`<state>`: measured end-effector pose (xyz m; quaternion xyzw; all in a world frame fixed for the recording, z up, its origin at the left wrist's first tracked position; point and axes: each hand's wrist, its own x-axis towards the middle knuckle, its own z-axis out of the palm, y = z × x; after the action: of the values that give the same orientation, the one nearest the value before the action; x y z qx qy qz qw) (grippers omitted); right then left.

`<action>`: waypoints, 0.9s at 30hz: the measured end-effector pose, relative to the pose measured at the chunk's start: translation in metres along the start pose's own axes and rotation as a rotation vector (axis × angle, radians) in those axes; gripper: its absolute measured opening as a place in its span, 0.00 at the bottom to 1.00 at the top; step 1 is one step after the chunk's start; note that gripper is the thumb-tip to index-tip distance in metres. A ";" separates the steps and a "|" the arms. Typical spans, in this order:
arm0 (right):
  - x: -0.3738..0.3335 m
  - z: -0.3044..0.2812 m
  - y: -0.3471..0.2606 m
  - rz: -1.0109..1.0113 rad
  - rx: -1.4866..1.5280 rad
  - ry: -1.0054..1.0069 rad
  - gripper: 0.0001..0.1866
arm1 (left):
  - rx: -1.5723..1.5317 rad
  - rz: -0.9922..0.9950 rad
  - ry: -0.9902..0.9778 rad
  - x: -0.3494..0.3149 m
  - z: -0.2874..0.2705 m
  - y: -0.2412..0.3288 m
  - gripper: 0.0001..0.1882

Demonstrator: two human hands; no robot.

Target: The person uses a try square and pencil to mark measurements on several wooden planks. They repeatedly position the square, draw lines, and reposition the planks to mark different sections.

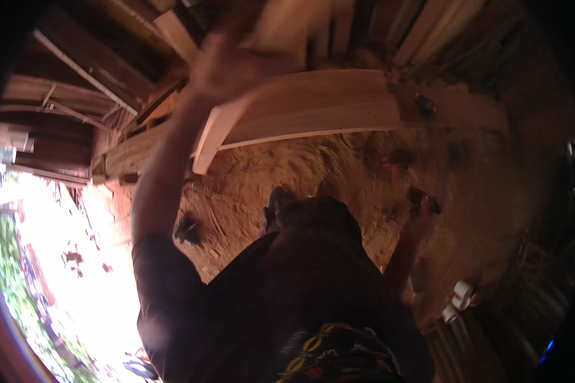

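Observation:
My left arm reaches far forward, and my left hand (239,69) is smeared by motion above the near-left end of a wide pale wooden board (313,105). Whether it touches or grips any wood cannot be made out. Just below that hand, a short pale wooden piece (209,140) slants down at the board's left end. Low on my right side, my right hand (419,214) is closed on a small dark blocky object (423,199), whose kind is too dim to tell.
Sawdust (287,159) covers the ground around my feet. A dark object (186,231) lies at the left, and a red item (396,164) is right of centre. White containers (461,297) stand at the lower right. Planks (428,38) lean at the back; bright daylight comes from the left.

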<state>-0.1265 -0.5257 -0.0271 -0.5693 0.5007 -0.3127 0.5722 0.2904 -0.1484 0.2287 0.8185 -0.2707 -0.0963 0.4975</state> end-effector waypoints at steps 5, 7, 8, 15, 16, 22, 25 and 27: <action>-0.037 0.011 -0.023 0.185 0.184 0.167 0.19 | -0.622 0.006 0.639 -0.009 -0.089 0.031 0.26; -0.045 0.016 -0.035 0.250 0.262 0.272 0.16 | -0.742 0.099 0.748 -0.017 -0.088 0.024 0.25; -0.048 0.013 -0.040 0.252 0.260 0.259 0.17 | -0.799 0.013 0.859 -0.024 -0.082 0.013 0.27; -0.038 0.004 -0.036 0.202 0.314 0.292 0.16 | -1.187 -0.290 0.744 -0.099 0.013 -0.163 0.23; -0.037 0.003 -0.035 0.211 0.314 0.319 0.16 | -1.202 -0.387 0.759 -0.116 0.035 -0.185 0.19; -0.033 0.007 -0.047 0.192 0.230 0.276 0.22 | -1.302 -0.602 0.709 -0.173 0.102 -0.217 0.18; -0.026 0.022 -0.049 0.193 0.226 0.269 0.16 | -1.253 -0.643 0.579 -0.172 0.101 -0.197 0.22; -0.021 0.033 -0.046 0.218 0.262 0.242 0.16 | -1.181 -0.725 0.481 -0.169 0.096 -0.186 0.26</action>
<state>-0.0920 -0.5024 0.0166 -0.3908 0.5795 -0.3774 0.6074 0.1731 -0.0641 0.0017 0.4505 0.2308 -0.2022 0.8384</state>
